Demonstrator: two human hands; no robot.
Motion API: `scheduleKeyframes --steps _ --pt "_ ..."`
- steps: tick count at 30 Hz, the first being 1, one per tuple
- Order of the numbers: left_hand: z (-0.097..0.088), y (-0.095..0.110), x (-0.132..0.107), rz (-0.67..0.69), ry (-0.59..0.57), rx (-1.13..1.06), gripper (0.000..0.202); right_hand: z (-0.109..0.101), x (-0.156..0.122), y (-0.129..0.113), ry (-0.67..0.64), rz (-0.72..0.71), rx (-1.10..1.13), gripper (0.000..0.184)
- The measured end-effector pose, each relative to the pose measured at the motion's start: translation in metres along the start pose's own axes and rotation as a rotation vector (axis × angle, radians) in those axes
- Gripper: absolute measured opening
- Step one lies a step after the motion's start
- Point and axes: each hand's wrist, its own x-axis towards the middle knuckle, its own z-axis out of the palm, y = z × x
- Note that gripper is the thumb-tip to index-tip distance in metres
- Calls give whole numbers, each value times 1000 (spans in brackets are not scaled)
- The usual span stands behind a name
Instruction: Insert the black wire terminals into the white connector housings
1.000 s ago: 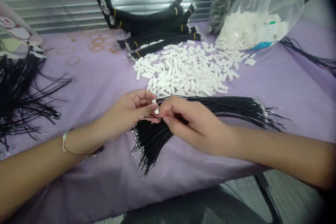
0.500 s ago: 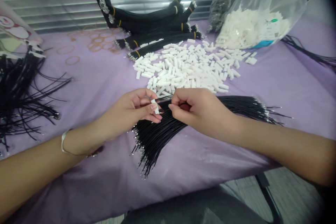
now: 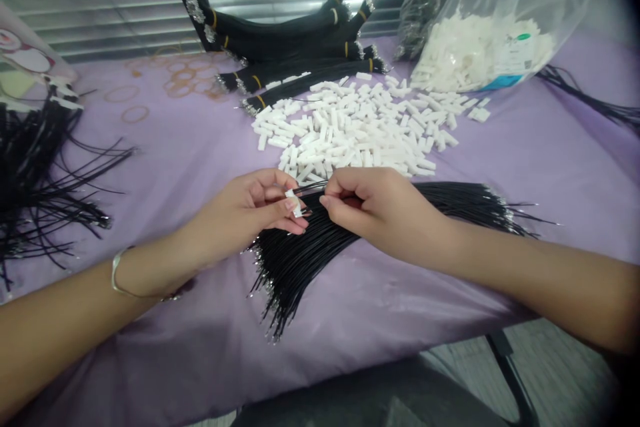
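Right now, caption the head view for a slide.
Left hand pinches a white connector; right hand holds a wire over the black bundle.

Black wires (image 3: 300, 253), white connectors (image 3: 350, 130), purple tablecloth (image 3: 200, 147), yellow-banded black bundles (image 3: 295, 47).

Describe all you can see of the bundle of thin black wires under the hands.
The bundle of thin black wires looks like plastic-coated strands with small silvery metal tips. It lies flat on the purple tablecloth, narrow in the middle and fanned out at both ends, one towards the front edge, one to the right. The right hand rests on its middle, fingers closed on one strand; the left hand holds a small white plastic connector just above it.
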Motion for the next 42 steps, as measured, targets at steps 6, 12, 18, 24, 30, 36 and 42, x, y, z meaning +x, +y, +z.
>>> scheduleKeyframes --steps 6,12,18,24,30,36,42 --pt "0 0 -1 -12 10 -20 14 1 -2 1 1 -27 11 14" --pt "0 0 0 -16 11 -22 12 3 -1 0 3 -55 -83 14" --pt "-1 -2 1 -11 -1 -16 13 8 -1 1 -15 -148 -275 14" --pt "2 2 0 -34 19 -17 16 6 -6 -6 78 -343 -336 16" --pt "4 4 -1 -42 63 37 13 14 -13 -15 -111 -665 -335 25" --pt "0 0 0 -9 71 107 14 26 -6 -7 -242 -642 -377 24" --pt "0 -1 0 -12 65 82 17 23 -5 -12 -284 -523 -232 22"
